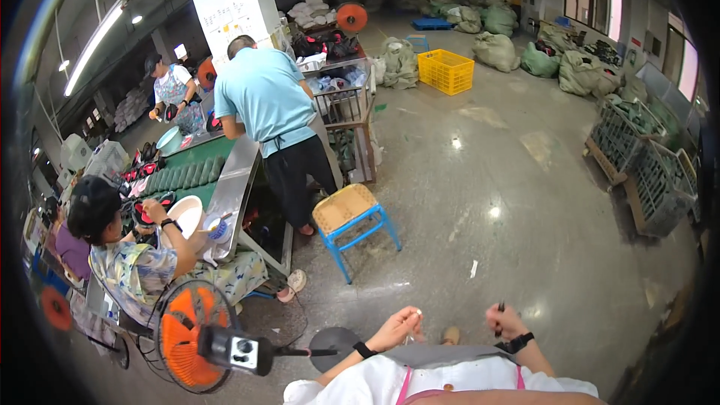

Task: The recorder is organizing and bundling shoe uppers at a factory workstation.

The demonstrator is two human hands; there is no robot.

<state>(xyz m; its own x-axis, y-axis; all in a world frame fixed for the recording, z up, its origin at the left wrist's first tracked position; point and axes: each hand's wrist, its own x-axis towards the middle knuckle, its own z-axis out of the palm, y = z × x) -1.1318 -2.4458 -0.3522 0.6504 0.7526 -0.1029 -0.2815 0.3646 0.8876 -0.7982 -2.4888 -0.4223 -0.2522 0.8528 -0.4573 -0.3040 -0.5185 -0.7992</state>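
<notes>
My left hand (399, 328), with a black band at its wrist, is closed in front of my body. Its thumb and fingertips pinch a tiny whitish thing (418, 313) too small to name. To its right, my right hand (510, 321) is closed around a small black tool (500, 307). The tool's dark ends stick out above and below the fist, and its kind is not clear. The hands are apart, over the grey floor. Grey cloth (450, 354) lies across my front just below them.
A standing fan (193, 334) with orange blades is at the lower left. Ahead is a blue-legged stool (345, 208). Co-workers sit and stand around a green-topped bench (191, 151) holding shoes. Farther off are a yellow crate (446, 71), stuffed sacks (495, 51) and wheeled crate carts (645, 176).
</notes>
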